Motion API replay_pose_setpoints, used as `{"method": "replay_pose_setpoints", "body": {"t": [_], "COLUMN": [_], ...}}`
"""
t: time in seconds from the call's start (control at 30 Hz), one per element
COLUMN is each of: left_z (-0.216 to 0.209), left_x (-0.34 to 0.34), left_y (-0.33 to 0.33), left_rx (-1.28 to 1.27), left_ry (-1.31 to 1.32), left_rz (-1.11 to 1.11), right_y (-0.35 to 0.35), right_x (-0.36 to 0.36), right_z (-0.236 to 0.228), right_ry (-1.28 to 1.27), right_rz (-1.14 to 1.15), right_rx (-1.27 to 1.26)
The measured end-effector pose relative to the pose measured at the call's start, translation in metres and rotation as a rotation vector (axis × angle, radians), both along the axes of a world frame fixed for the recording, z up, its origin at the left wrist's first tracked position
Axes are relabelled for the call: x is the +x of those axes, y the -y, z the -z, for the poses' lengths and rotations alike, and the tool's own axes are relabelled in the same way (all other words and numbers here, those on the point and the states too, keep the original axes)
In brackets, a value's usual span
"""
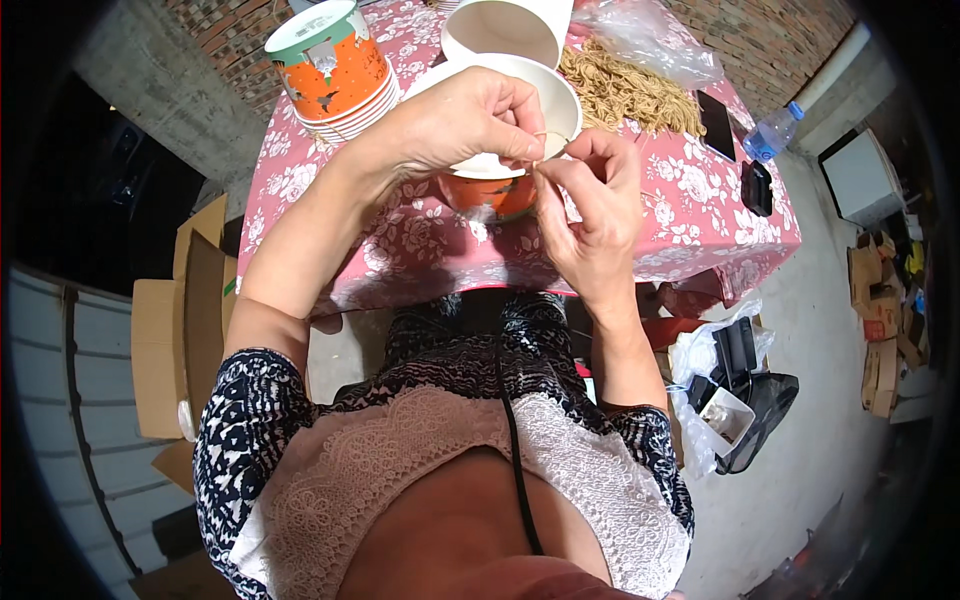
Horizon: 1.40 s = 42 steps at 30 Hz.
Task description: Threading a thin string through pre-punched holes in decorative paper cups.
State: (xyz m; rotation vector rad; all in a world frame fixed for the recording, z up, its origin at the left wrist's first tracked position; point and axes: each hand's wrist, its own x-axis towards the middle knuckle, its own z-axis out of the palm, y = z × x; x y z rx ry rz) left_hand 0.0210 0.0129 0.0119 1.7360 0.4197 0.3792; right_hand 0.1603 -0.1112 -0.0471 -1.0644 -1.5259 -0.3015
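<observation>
Above an orange paper bucket [497,196] with a white inside, both of my hands meet with fingertips pinched. My left hand [462,120] is closed on a thin tan cord [550,133], which makes a small loop between the hands. My right hand [598,212] pinches the same cord at its lower part, close to the left fingertips. The hands cover part of the bucket's rim. Behind it another bucket [503,38] lies tipped, its white inside showing. To the right is a loose heap of tan cords [635,95].
Upside-down orange buckets [335,75] stand stacked at the table's far left. On the flowered pink tablecloth [690,205] lie a clear plastic bag [655,40], a phone [716,127], a water bottle [772,133] and a small black case [757,188]. A cardboard box [158,345] stands left, bags [760,420] right.
</observation>
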Motion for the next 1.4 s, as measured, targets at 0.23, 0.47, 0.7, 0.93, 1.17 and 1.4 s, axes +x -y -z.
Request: {"method": "replay_pose_setpoints", "body": {"t": [0.23,0.47,0.7,0.93,1.17,1.4], "left_z": [-0.005,0.005,0.007,0.013,0.017,0.017], "left_x": [-0.004,-0.003,0.002,0.002,-0.002,-0.006], "left_y": [0.004,0.006,0.028,0.042,0.046,0.041], "left_rx": [0.085,0.130,0.664,1.215,1.246,1.204], "left_ry": [-0.034,0.057,-0.063,0.038,0.112,0.133], "left_rz": [0.048,0.068,-0.130,-0.288,-0.330,-0.280], "right_y": [-0.012,-0.018,-0.020,-0.018,-0.016,-0.017], "right_x": [0.018,0.019,0.018,0.013,0.016,0.023], "right_z": [0.009,0.005,0.009,0.005,0.003,0.011], "right_ry": [0.001,0.057,-0.103,-0.149,-0.231,-0.389], "right_rz": [0.061,0.022,-0.069,-0.119,-0.291,-0.464], "right_rx": [-0.011,-0.009,-0.100,-0.098,-0.277,-0.332]}}
